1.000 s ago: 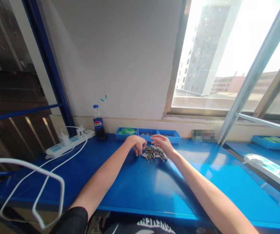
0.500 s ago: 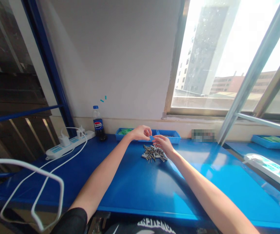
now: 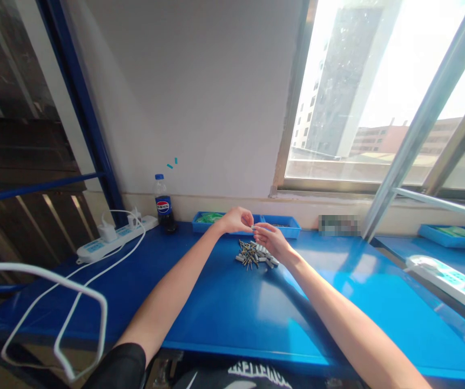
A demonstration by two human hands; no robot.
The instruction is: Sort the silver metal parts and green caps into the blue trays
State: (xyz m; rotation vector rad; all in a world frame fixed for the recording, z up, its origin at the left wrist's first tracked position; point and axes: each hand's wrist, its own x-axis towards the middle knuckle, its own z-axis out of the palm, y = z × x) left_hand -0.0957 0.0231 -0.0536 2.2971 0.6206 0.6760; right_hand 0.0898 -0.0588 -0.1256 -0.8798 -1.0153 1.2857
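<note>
Over the back of the blue table, my left hand (image 3: pixel 237 220) is closed in a pinch, its fingertips meeting those of my right hand (image 3: pixel 271 239). My right hand is closed too, thumb and fingers pressed together. A small pale bit shows between the fingertips, too small to name. Just below the hands lies a heap of loose parts: thin brass-coloured pins or screws (image 3: pixel 249 255) and short grey cylinders (image 3: pixel 271 261). My right hand hides part of the heap.
Behind the hands stands a divided blue tray (image 3: pixel 292 231) with green packets in its left part. A cola bottle (image 3: pixel 164 208) and a white power strip (image 3: pixel 114 237) with looping cables are at left. A metal post (image 3: pixel 402 140) rises at right on the blue table (image 3: pixel 224 308).
The fingertips of both hands have come closer together and now touch. The heap looks unchanged.
</note>
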